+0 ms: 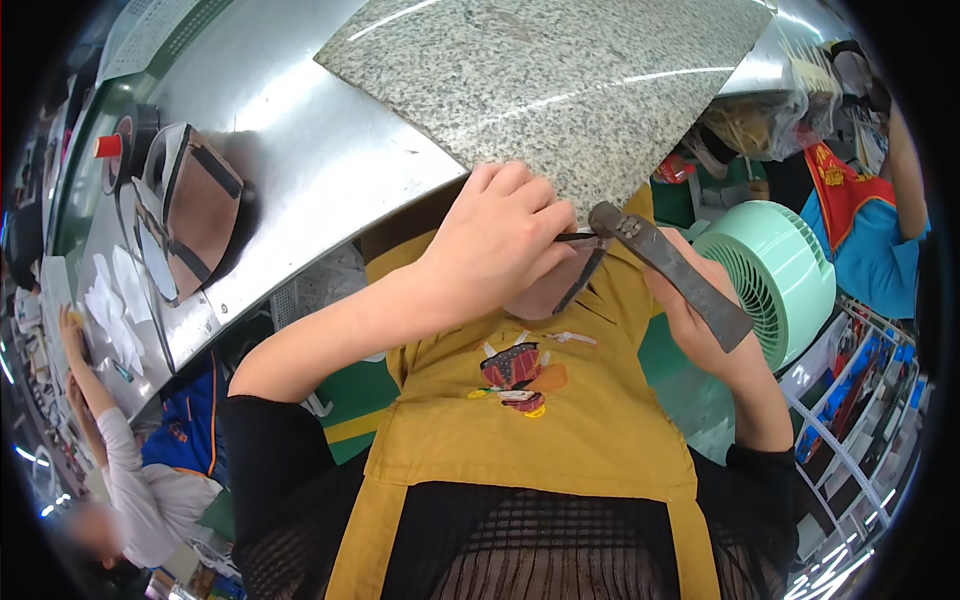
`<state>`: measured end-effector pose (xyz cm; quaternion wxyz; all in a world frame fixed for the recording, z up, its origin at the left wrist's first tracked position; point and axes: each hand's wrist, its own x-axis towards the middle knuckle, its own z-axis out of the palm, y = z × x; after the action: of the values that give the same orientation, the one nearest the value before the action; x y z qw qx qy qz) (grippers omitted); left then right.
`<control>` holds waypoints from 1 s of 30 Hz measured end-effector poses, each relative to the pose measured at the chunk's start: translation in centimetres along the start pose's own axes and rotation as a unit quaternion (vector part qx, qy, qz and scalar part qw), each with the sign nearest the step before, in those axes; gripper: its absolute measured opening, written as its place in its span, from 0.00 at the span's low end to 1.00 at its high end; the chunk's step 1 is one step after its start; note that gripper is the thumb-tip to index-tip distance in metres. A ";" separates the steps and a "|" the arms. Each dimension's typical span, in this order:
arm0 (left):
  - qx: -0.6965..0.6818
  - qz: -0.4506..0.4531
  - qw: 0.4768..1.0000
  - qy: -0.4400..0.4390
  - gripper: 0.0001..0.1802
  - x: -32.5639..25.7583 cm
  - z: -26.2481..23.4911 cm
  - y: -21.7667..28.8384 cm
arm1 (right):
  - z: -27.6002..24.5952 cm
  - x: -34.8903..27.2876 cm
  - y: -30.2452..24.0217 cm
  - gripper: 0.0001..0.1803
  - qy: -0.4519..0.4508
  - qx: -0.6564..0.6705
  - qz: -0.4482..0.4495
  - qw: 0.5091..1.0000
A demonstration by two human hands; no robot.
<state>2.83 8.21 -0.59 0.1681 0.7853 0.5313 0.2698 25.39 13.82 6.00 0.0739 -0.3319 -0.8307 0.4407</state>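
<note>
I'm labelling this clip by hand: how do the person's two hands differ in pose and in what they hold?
The left hand is curled knuckles-up and pinches something thin and dark at its fingertips; the right hand is wrapped around the handle of the dark metal tool. The left hand is in full view; the right hand is partly hidden behind the tool. Both are bare and held in front of the yellow apron, near the granite slab.

Steel counter (330,170), granite slab (560,80)

Just right of the granite slab (560,80), a crinkled clear plastic bag (755,125) holds pale sticks. Below its left corner sits a small red packet (675,170). Far below the slab, at right, blue-and-red packages (865,375) fill wire racks.
</note>
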 end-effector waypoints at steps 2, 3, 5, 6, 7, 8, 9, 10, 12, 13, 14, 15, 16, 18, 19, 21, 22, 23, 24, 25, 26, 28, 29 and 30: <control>0.014 -0.010 1.000 -0.018 0.06 0.2 0.0 0.3 | 0.0 0.0 0.0 0.10 0.004 0.013 0.003 1.000; 0.022 -0.015 0.999 -0.027 0.06 0.3 -0.1 0.4 | 0.1 0.0 0.1 0.09 0.010 0.018 -0.004 1.000; 0.003 -0.034 0.997 -0.062 0.06 0.8 -0.6 0.7 | 0.2 -0.2 0.3 0.07 0.033 0.048 -0.002 0.998; -0.007 -0.043 0.996 -0.080 0.06 1.0 -0.6 0.8 | 0.2 -0.4 0.3 0.07 0.050 0.073 0.007 0.996; -0.033 -0.040 0.997 -0.063 0.07 0.9 -0.4 1.0 | 0.0 -0.6 0.4 0.07 0.054 0.084 0.020 0.995; -0.059 -0.036 0.997 -0.047 0.07 0.6 -0.2 1.2 | -0.3 -0.9 0.5 0.07 0.059 0.094 0.033 0.993; -0.084 -0.032 0.995 -0.031 0.07 0.4 0.0 1.5 | -1.0 -1.2 0.6 0.09 0.052 0.090 0.050 0.993; -0.122 -0.053 0.990 -0.051 0.08 0.3 -0.1 1.9 | -1.4 -1.3 0.5 0.11 0.047 0.087 0.061 0.993; -0.196 -0.099 0.971 -0.090 0.08 -0.2 -0.2 2.6 | -1.9 -1.4 0.4 0.13 0.040 0.088 0.075 0.993; -0.247 -0.129 0.956 -0.091 0.09 0.0 -0.1 2.7 | -1.9 -1.4 0.5 0.12 0.037 0.089 0.078 0.992; -0.297 -0.159 0.937 -0.090 0.09 0.3 0.0 2.8 | -2.0 -1.4 0.6 0.12 0.037 0.084 0.072 0.993; -0.346 -0.188 0.915 -0.089 0.09 0.5 0.1 2.7 | -2.0 -1.4 0.7 0.13 0.036 0.080 0.065 0.994; -0.308 -0.211 0.924 -0.088 0.08 0.9 0.0 2.2 | -2.0 -1.4 0.8 0.13 0.035 0.075 0.059 0.995; -0.204 -0.166 0.964 -0.042 0.07 0.5 0.5 1.7 | -1.8 -1.1 1.1 0.13 0.032 0.061 0.030 0.997; -0.151 -0.142 0.978 -0.018 0.07 0.3 0.6 1.5 | -1.6 -0.9 1.0 0.11 0.032 0.063 0.025 0.997; -0.132 -0.138 0.982 0.002 0.06 0.2 0.5 1.5 | -0.8 -0.3 0.7 0.06 0.035 0.076 0.025 0.996; -0.129 -0.139 0.982 0.004 0.06 0.1 0.5 1.4 | -0.6 -0.2 0.7 0.05 0.033 0.074 0.022 0.996; -0.128 -0.140 0.982 0.007 0.06 0.1 0.4 1.2 | -0.5 0.0 0.6 0.05 0.032 0.070 0.019 0.997; -0.126 -0.132 0.983 0.000 0.06 0.0 0.2 0.9 | -0.5 0.1 0.7 0.06 0.027 0.053 0.009 0.998; -0.124 -0.123 0.985 -0.007 0.07 0.0 -0.1 0.6 | -0.6 0.2 0.6 0.08 0.020 0.029 0.006 0.999; -0.121 -0.115 0.986 -0.013 0.07 0.0 -0.2 0.4 | -0.7 0.3 0.6 0.11 0.013 0.006 0.002 1.000; -0.072 -0.084 0.994 0.006 0.10 -0.2 0.2 0.3 | -1.0 0.5 0.2 0.17 -0.003 -0.040 0.005 0.999; -0.047 -0.068 0.996 0.015 0.12 -0.3 0.5 0.3 | -1.1 0.6 0.2 0.19 -0.010 -0.057 0.005 0.998; -0.014 -0.029 0.999 0.020 0.13 -0.4 0.6 0.1 | -1.2 0.6 0.2 0.20 -0.015 -0.060 0.003 0.998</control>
<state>3.18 7.84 -1.08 0.1756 0.7617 0.5532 0.2880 25.48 15.08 6.43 0.0398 -0.3316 -0.8555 0.3956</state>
